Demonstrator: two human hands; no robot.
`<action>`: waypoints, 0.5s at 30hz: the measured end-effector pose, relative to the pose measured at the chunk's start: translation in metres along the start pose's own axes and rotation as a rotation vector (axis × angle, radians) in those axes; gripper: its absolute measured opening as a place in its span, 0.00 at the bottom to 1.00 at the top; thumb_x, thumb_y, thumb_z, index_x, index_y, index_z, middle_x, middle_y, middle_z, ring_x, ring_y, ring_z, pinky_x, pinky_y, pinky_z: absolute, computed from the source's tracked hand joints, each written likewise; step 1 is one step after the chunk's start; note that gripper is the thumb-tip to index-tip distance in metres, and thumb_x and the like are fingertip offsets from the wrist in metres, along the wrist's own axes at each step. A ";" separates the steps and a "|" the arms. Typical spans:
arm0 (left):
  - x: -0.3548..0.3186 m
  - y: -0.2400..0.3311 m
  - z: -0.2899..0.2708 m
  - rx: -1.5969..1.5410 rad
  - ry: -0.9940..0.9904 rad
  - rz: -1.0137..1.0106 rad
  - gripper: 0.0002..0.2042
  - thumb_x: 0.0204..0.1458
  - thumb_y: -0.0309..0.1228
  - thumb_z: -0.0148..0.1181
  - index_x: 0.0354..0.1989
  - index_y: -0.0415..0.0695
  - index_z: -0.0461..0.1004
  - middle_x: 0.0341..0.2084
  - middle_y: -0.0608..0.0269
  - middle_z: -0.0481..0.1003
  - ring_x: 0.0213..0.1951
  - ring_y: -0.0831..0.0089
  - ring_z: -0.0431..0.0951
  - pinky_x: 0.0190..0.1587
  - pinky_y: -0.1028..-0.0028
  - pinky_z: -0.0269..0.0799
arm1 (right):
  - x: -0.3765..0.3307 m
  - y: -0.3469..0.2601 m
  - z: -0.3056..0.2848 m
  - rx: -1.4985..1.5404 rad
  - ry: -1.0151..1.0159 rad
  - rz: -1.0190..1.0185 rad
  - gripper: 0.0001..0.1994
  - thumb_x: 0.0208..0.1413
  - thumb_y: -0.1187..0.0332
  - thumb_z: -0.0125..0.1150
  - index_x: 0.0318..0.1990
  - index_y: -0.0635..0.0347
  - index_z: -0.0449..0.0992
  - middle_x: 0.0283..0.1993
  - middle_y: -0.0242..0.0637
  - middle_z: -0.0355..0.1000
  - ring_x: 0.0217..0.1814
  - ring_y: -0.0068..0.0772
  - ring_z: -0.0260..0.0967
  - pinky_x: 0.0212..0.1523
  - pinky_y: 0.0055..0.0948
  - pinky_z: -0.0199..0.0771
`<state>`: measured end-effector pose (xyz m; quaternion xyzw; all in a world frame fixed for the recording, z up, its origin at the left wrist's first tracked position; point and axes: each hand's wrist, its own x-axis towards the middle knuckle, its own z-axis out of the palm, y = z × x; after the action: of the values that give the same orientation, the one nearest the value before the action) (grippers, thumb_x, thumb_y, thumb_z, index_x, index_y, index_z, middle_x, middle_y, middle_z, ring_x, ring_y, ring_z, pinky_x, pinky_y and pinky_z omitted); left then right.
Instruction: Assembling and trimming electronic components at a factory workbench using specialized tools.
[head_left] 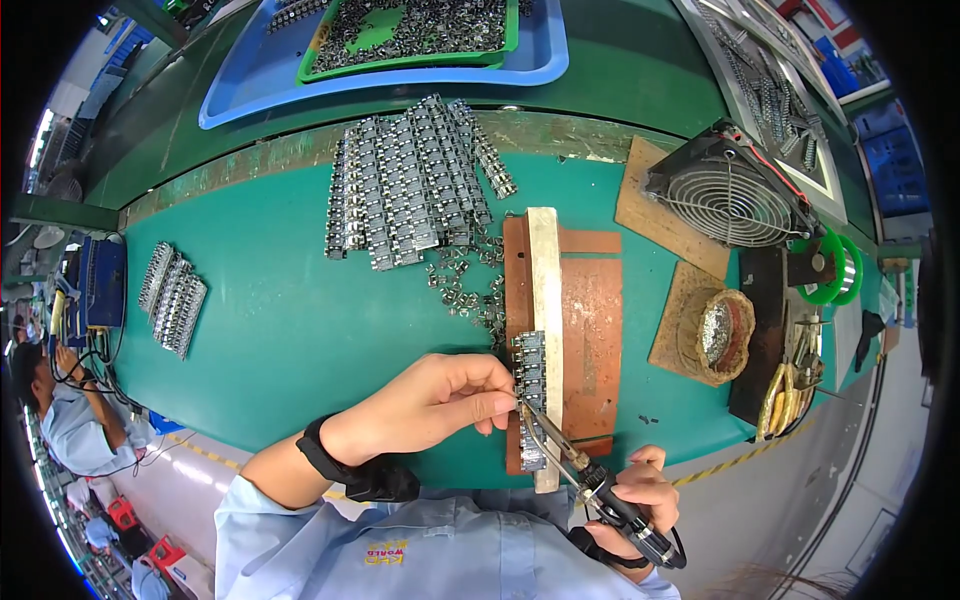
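Observation:
My right hand is wrapped round the black handle of a soldering iron, which has a thin metal tube beside its tip. The tip reaches a strip of small circuit boards lying along a pale wooden bar on a reddish-brown board. At the left side of that strip, close to the iron's tip, my left hand has thumb and forefinger pinched together. What sits between those fingertips is too small to make out. Loose small metal parts are scattered beyond my left hand, next to the brown board.
Stacked board strips lie at the back, more strips at the left. A blue tray holds a green tray of small parts. On the right are a fan, a round pot, a solder spool and yellow-handled pliers.

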<state>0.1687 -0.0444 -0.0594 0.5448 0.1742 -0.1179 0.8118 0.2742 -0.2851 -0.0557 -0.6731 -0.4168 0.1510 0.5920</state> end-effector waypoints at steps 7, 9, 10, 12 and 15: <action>0.001 -0.001 0.000 0.013 0.008 0.004 0.08 0.54 0.30 0.48 0.31 0.37 0.67 0.23 0.67 0.70 0.26 0.83 0.68 0.31 0.82 0.65 | 0.002 -0.002 -0.002 -0.036 -0.029 -0.015 0.22 0.25 0.67 0.72 0.32 0.57 0.70 0.17 0.29 0.68 0.19 0.24 0.64 0.36 0.33 0.56; 0.000 0.000 0.001 0.012 0.011 0.004 0.08 0.54 0.30 0.48 0.31 0.37 0.67 0.23 0.67 0.70 0.26 0.83 0.68 0.31 0.82 0.65 | 0.003 -0.003 -0.002 -0.039 -0.034 -0.016 0.22 0.24 0.67 0.72 0.32 0.57 0.70 0.17 0.28 0.68 0.18 0.24 0.64 0.36 0.33 0.56; 0.000 0.000 0.001 0.011 0.012 0.002 0.08 0.54 0.30 0.48 0.31 0.37 0.67 0.23 0.67 0.70 0.26 0.83 0.68 0.31 0.82 0.65 | 0.004 -0.003 -0.002 -0.041 -0.037 -0.016 0.22 0.24 0.67 0.72 0.32 0.57 0.70 0.16 0.28 0.68 0.18 0.24 0.64 0.36 0.33 0.56; 0.001 0.000 0.001 0.007 0.015 -0.003 0.08 0.53 0.30 0.48 0.31 0.37 0.67 0.23 0.67 0.70 0.26 0.83 0.68 0.31 0.82 0.65 | 0.003 -0.003 -0.003 -0.046 -0.038 -0.014 0.22 0.24 0.67 0.72 0.32 0.57 0.70 0.16 0.28 0.68 0.18 0.24 0.64 0.36 0.33 0.56; 0.001 0.001 0.001 0.007 0.015 -0.012 0.07 0.53 0.29 0.48 0.30 0.37 0.67 0.23 0.66 0.70 0.27 0.82 0.69 0.31 0.81 0.65 | 0.003 -0.003 -0.004 -0.055 -0.042 -0.011 0.22 0.24 0.67 0.73 0.33 0.57 0.70 0.17 0.29 0.68 0.18 0.24 0.64 0.36 0.34 0.57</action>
<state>0.1697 -0.0448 -0.0585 0.5476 0.1829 -0.1192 0.8078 0.2769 -0.2858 -0.0509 -0.6837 -0.4367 0.1503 0.5651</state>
